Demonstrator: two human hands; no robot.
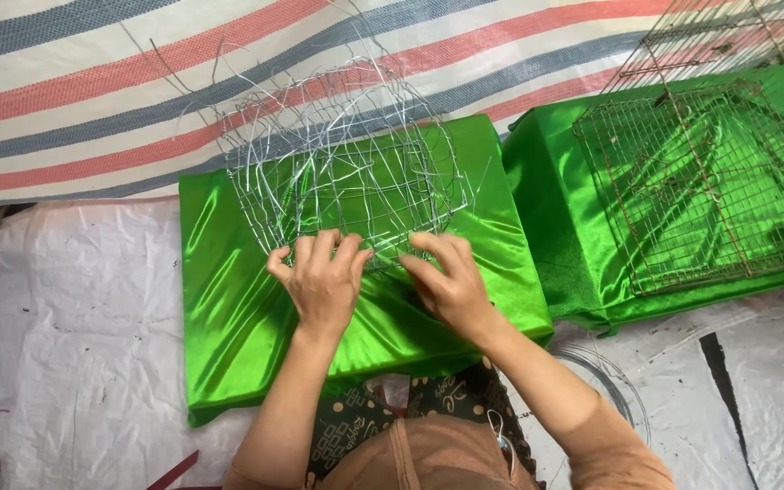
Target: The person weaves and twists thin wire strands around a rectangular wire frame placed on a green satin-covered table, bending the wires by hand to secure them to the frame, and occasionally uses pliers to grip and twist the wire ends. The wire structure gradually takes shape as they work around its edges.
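Left hand (322, 277): palm down, fingers (327, 247) spread apart, tips pressed on the near lower edge of a half-woven, silver, open-mesh wire basket frame (342, 159). Whether any strand is pinched underneath cannot be told.

Right hand (446, 281): just beside the left, fingers (430, 247) curled together at the same near edge, seemingly gripping a wire strand; exact grip hidden.

Wire basket frame: rises directly beyond both sets of fingertips, loose wire ends sticking up and outward.

Shiny green satin-covered rectangular cushion (229, 299): beneath both hands and the frame.

Second green satin-covered block (555, 218): well out from the right fingers, bearing a rusty-brown, pyramid-shaped wire-mesh cage (700, 181).

Striped woven plastic tarp (65, 91), white with red and blue-grey bands: beyond the fingertips, behind the cushion.

White woven plastic sheet (65, 363): outward from the left fingers, on the ground.
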